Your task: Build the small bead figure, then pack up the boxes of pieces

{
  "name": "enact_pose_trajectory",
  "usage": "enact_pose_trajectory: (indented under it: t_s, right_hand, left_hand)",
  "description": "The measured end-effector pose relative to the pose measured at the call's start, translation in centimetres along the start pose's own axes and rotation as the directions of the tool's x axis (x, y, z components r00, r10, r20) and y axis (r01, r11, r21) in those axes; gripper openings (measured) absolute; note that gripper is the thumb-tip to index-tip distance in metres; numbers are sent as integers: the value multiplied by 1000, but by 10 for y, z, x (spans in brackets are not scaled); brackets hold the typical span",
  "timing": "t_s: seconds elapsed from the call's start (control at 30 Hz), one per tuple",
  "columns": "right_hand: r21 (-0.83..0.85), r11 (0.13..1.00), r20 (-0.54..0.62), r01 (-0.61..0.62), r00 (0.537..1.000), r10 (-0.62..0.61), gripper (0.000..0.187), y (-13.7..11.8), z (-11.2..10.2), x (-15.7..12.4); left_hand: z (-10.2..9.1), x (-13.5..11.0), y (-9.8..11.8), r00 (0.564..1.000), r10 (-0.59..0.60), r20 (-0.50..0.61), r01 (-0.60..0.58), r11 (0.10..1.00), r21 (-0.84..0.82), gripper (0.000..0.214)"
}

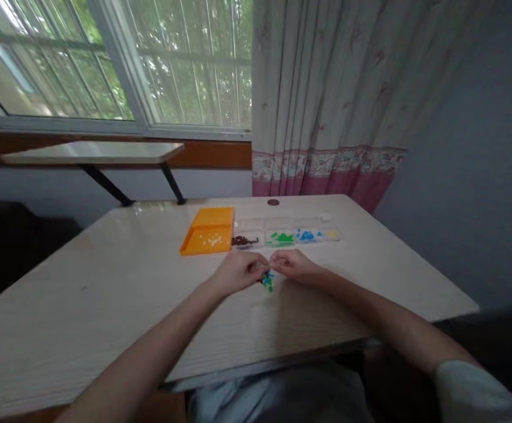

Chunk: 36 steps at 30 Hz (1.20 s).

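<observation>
The left hand (238,271) is curling over a small cluster (268,282) of green, blue and brown pieces, its fingers pinching the top while the rest is hanging below them, near the front of the desk (150,282). The right hand (295,265) is meeting it from the other side, thumb and forefinger drawing close together just beside the cluster; whether they are gripping anything I cannot tell. Beyond the hands, an orange tray (212,217) is lying on the left with white pieces (212,239) scattered in it. Against its right side a clear tray (278,223) is sitting, its front compartments holding, from left to right, brown (242,240), green (283,238), blue (307,235) and yellow pieces (332,234).
</observation>
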State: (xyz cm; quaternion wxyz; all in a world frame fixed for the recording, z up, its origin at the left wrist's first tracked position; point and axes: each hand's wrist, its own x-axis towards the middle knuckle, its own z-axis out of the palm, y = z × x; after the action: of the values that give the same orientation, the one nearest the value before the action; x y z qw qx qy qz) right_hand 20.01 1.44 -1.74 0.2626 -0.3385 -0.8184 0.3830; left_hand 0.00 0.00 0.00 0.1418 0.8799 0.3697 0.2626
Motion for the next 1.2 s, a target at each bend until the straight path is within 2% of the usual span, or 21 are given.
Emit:
enact_pose_trajectory:
  t_s: [0.2, 0.37, 0.63, 0.87, 1.0, 1.2]
  right_hand:
    - [-39, 999, -49, -13, 999, 11, 27, -7, 0, -3]
    - [-153, 988, -103, -1, 995, -15, 22, -10, -2, -5]
    - [-416, 908, -231, 58, 959, -167, 19, -16, -5, -7]
    - [-438, 899, -394, -1, 899, -191, 23, -16, -18, -7]
    - [-434, 901, -425, -5, 883, -199, 23, -15, -19, -7]
    - [-422, 906, -448, 29, 862, -236, 24, -14, -20, -9]
  left_hand:
    - [1, 0, 0, 1000, -5, 1, 5, 1000, 1, 16]
    - [2, 1, -1, 998, -52, -22, 51, 997, -53, 17]
    - [-1, 2, -2, 997, -71, -31, 69, 995, -75, 22]
    - [1, 3, -13, 982, 35, 187, -40, 999, 25, 30]
    - [2, 3, -13, 977, 33, 213, -54, 994, 95, 30]
    - [0, 3, -13, 981, -25, 190, 0, 992, 129, 27]
